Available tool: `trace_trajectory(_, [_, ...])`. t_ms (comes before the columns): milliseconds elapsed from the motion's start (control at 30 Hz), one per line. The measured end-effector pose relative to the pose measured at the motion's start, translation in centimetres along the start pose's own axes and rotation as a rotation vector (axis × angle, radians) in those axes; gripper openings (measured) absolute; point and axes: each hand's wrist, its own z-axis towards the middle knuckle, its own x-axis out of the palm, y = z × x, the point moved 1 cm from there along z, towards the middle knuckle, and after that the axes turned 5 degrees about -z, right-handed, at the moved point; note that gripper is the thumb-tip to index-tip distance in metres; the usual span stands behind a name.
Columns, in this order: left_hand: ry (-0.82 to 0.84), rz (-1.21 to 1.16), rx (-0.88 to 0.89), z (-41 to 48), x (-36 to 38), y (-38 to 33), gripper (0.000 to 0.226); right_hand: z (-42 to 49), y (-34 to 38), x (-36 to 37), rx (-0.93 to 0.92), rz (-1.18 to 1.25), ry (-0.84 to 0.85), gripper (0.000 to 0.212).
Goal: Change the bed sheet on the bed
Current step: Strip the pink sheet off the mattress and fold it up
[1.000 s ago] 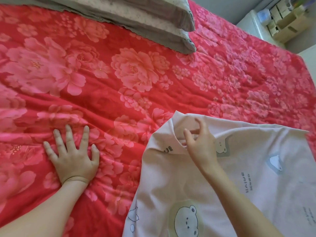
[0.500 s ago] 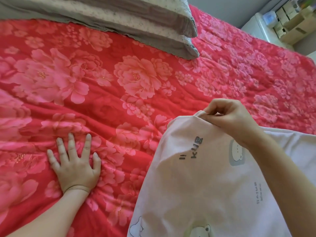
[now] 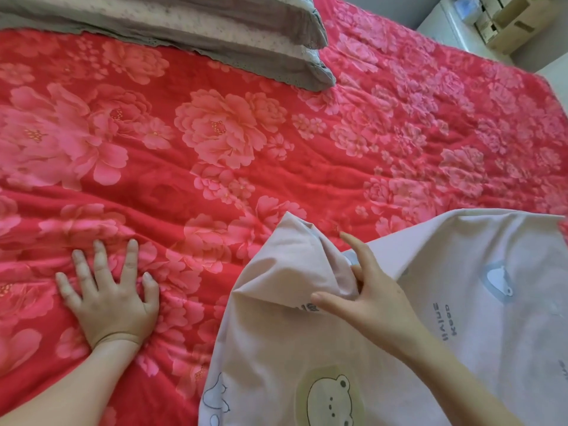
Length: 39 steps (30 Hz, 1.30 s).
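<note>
A red floral cover point(image 3: 233, 155) lies over the whole bed. My left hand point(image 3: 107, 302) presses flat on it at the lower left, fingers spread. A pale pink sheet point(image 3: 276, 364) printed with cartoon bears and lettering lies over the bed's lower right. My right hand point(image 3: 378, 302) holds a raised, bunched fold of this sheet between thumb and index finger. Both of those are stretched out, and the other fingers are hidden in the cloth. The fold peaks just left of the hand.
Two stacked grey and cream pillows point(image 3: 215, 35) lie at the head of the bed, top left. Beyond the bed's far right corner stand a white cabinet point(image 3: 445, 23) and cardboard boxes point(image 3: 507, 20).
My right hand has dropped back down from its raised pinch on the sheet's corner, and the fold now bunches in the hand. The left hand stays pressed on the red cover.
</note>
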Motion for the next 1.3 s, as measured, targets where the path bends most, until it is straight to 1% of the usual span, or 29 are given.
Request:
trace_trajectory(33, [-0.002, 0.001, 0.000, 0.0, 0.0, 0.0, 0.056, 0.8, 1.0, 0.1, 0.005, -0.085, -0.019, 0.097])
trace_trajectory(100, [-0.002, 0.001, -0.001, 0.0, 0.0, 0.0, 0.056, 2.8, 2.4, 0.0, 0.005, -0.172, -0.054, 0.100])
trace_trajectory(167, [0.008, 0.002, -0.003, 0.0, 0.0, 0.0, 0.056, 5.1, 3.1, -0.7, 0.011, -0.125, -0.065, 0.089])
trace_trajectory(233, [0.006, 0.011, -0.001, 0.0, 0.1, 0.0, 0.056, 7.2, 4.1, -2.3, -0.033, -0.047, -0.046, 0.068])
trace_trajectory(300, [0.003, 0.020, -0.002, -0.1, 0.1, 0.1, 0.056, 8.4, 6.2, -4.5, -0.242, -0.003, 0.022, 0.046])
trace_trajectory(367, [0.007, 0.022, -0.010, 0.0, 0.2, 0.0, 0.057, 8.9, 8.5, -7.0, -0.497, 0.116, 0.127, 0.043])
trace_trajectory(400, [0.010, 0.019, -0.014, 0.1, 0.2, 0.0, 0.057, 9.3, 9.1, -7.8, -0.570, 0.170, 0.182, 0.043])
trace_trajectory(433, [0.013, 0.015, -0.016, 0.1, 0.2, 0.0, 0.057, 10.2, 9.0, -8.1, -0.562, 0.190, 0.248, 0.043])
trace_trajectory(467, [0.014, 0.015, -0.016, 0.1, 0.2, 0.0, 0.058, 11.5, 8.5, -8.0, -0.492, 0.173, 0.301, 0.042])
trace_trajectory(500, [0.013, 0.017, -0.017, 0.1, 0.1, 0.0, 0.057, 12.9, 8.0, -7.4, -0.377, 0.110, 0.334, 0.040])
trace_trajectory(533, [0.014, 0.020, -0.016, 0.1, 0.1, 0.0, 0.057, 14.3, 7.5, -6.6, -0.248, 0.040, 0.337, 0.036])
trace_trajectory(567, [0.016, 0.022, -0.014, 0.1, 0.0, 0.0, 0.057, 15.7, 7.2, -5.5, -0.158, -0.012, 0.303, 0.027])
trace_trajectory(600, [0.016, 0.023, -0.011, 0.2, 0.0, 0.0, 0.058, 16.8, 7.6, -4.3, -0.125, -0.037, 0.242, 0.022])
trace_trajectory(633, [0.017, 0.025, -0.011, 0.2, 0.1, 0.0, 0.058, 17.8, 8.5, -3.2, -0.127, -0.086, 0.186, 0.030])
trace_trajectory(667, [0.019, 0.029, -0.015, 0.2, 0.1, 0.2, 0.058, 18.6, 9.7, -1.9, -0.131, -0.175, 0.162, 0.046])
trace_trajectory(700, [0.021, 0.026, -0.016, 0.2, 0.1, 0.2, 0.058, 19.0, 10.6, -0.7, -0.119, -0.289, 0.178, 0.058])
trace_trajectory(767, [0.025, 0.025, -0.011, 0.2, 0.1, 0.0, 0.058, 19.4, 11.8, 2.0, -0.051, -0.451, 0.311, 0.067])
trace_trajectory(833, [0.021, 0.023, -0.012, 0.3, 0.1, 0.0, 0.058, 19.1, 12.7, 4.0, -0.020, -0.492, 0.413, 0.069])
trace_trajectory(900, [0.028, 0.020, -0.015, 0.4, 0.0, 0.0, 0.058, 19.0, 13.6, 5.1, -0.054, -0.398, 0.442, 0.070])
trace_trajectory(933, [0.032, 0.023, -0.013, 0.4, 0.0, -0.1, 0.058, 19.0, 14.2, 5.5, -0.053, -0.356, 0.464, 0.075])
trace_trajectory(967, [0.037, 0.025, -0.013, 0.4, -0.1, 0.0, 0.058, 19.2, 14.6, 5.8, -0.032, -0.396, 0.475, 0.087])
trace_trajectory(1000, [0.043, 0.023, -0.013, 0.3, -0.1, 0.0, 0.058, 19.4, 14.8, 6.1, 0.012, -0.492, 0.480, 0.101])
trace_trajectory(1033, [0.048, 0.020, -0.014, 0.3, -0.1, 0.1, 0.057, 19.6, 14.8, 6.2, 0.073, -0.615, 0.494, 0.109])
trace_trajectory(1067, [0.054, 0.019, -0.014, 0.3, -0.1, 0.0, 0.057, 19.5, 14.9, 6.2, 0.129, -0.715, 0.519, 0.106])
trace_trajectory(1133, [0.061, 0.023, -0.015, 0.2, -0.1, 0.0, 0.058, 19.2, 15.0, 6.0, 0.181, -0.804, 0.576, 0.071])
trace_trajectory(1167, [0.062, 0.024, -0.015, 0.3, 0.0, 0.1, 0.058, 19.3, 15.2, 5.9, 0.151, -0.845, 0.587, 0.054])
trace_trajectory(1233, [0.066, 0.021, -0.012, 0.2, 0.0, 0.2, 0.057, 18.8, 15.9, 5.9, -0.028, -0.942, 0.528, 0.026])
trace_trajectory(1267, [0.065, 0.024, -0.010, 0.2, 0.0, 0.2, 0.057, 18.2, 16.4, 6.1, -0.140, -0.921, 0.471, 0.015])
trace_trajectory(1300, [0.066, 0.025, -0.010, 0.2, 0.0, 0.1, 0.057, 17.6, 16.7, 6.2, -0.258, -0.835, 0.414, 0.008])
